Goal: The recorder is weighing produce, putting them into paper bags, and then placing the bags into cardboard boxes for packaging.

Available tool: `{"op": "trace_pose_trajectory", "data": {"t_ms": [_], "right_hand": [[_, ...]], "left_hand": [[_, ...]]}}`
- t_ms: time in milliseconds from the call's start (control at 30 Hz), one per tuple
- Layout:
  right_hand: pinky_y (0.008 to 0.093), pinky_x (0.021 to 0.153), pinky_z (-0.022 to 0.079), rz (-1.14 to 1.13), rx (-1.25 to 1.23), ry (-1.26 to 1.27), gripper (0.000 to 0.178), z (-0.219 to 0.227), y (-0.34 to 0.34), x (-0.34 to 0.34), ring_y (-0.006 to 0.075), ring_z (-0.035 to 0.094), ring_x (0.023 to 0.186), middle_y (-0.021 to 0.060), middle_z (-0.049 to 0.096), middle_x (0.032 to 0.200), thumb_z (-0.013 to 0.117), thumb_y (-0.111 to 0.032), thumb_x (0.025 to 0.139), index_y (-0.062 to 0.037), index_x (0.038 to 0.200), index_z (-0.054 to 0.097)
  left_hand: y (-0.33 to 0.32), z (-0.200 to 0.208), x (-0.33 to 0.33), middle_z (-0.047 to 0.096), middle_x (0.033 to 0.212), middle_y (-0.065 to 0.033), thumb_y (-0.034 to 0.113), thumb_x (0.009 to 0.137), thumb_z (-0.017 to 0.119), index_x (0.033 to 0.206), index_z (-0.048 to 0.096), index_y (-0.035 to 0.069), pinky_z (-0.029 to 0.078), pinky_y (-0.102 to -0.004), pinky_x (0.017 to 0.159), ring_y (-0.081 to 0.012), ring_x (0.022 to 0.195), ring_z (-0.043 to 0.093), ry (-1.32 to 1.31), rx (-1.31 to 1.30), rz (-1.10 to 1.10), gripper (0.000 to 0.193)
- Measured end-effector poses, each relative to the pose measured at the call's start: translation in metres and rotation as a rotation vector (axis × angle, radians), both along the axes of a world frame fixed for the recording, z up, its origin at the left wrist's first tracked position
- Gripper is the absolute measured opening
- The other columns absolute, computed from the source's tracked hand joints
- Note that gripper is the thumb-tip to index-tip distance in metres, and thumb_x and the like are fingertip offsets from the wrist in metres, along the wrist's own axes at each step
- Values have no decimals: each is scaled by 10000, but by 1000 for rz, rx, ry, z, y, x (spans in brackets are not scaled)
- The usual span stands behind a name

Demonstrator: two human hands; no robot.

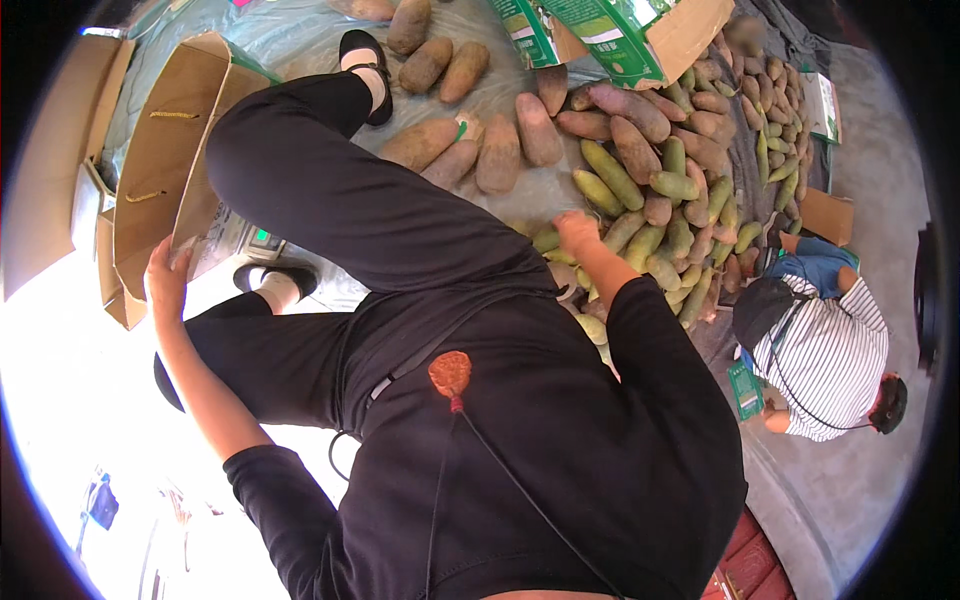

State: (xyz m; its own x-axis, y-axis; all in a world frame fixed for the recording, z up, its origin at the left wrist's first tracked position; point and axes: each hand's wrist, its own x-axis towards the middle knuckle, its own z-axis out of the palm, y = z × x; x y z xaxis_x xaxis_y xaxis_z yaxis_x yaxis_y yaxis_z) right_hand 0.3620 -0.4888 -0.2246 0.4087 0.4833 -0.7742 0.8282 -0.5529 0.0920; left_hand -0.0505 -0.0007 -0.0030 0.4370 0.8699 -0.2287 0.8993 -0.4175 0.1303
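Observation:
My left hand [166,285] is at the near edge of a tall brown cardboard box [165,150], fingers curled against its rim. The box leans, its open side toward me, with yellow rope handles on the inside. At the near left of a heap of long root vegetables, my right hand [577,234] reaches down with bent fingers. Whatever lies under those fingers is hidden. Beside it are a green root vegetable [546,240] and a yellowish-green one [597,192]. Others in the heap are reddish-brown and dusty, such as this root vegetable [634,150].
A scale with a lit green display [263,238] stands by the box. Several large brown roots [498,155] lie on the plastic sheet [330,190]. Green printed boxes [610,40] stand beyond the heap. A person in a striped shirt [825,355] crouches at right.

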Motion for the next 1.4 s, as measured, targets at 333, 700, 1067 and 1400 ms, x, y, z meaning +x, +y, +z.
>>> {"op": "trace_pose_trajectory", "data": {"t_ms": [333, 700, 1067, 1400], "right_hand": [[473, 899, 370, 327, -159, 122, 471, 2, 25, -29, 232, 402, 1192, 38, 471, 1227, 591, -134, 795, -186, 1252, 487], [511, 901, 338, 249, -65, 83, 269, -29, 23, -36, 231, 457, 1134, 46, 536, 1146, 437, -197, 891, -180, 1135, 549], [462, 885, 386, 182, -115, -21, 356, -19, 22, -13, 231, 511, 1117, 51, 541, 1167, 601, -172, 806, -169, 1151, 514], [390, 879, 426, -438, 766, 263, 609, 69, 120, 61, 300, 559, 1023, 156, 564, 1123, 733, -93, 663, -52, 1209, 466]], "left_hand": [[-1, -7, -8, 582, 1102, -178, 113, 764, 641, 1141, 561, 12, 413, -376, 919, -328, 1046, 543, -95, 65, -59, 399], [-12, 1, 3, 592, 1021, -157, 136, 744, 655, 1100, 586, 46, 438, -383, 844, -328, 969, 563, -109, 66, 18, 374], [-18, 9, 5, 604, 1002, -120, 185, 744, 670, 1122, 590, 107, 451, -403, 847, -317, 982, 571, -93, 57, 86, 393], [-15, 18, -6, 591, 1045, -111, 182, 745, 684, 1139, 582, 135, 450, -407, 866, -309, 1004, 562, -72, -3, 135, 410]]}}
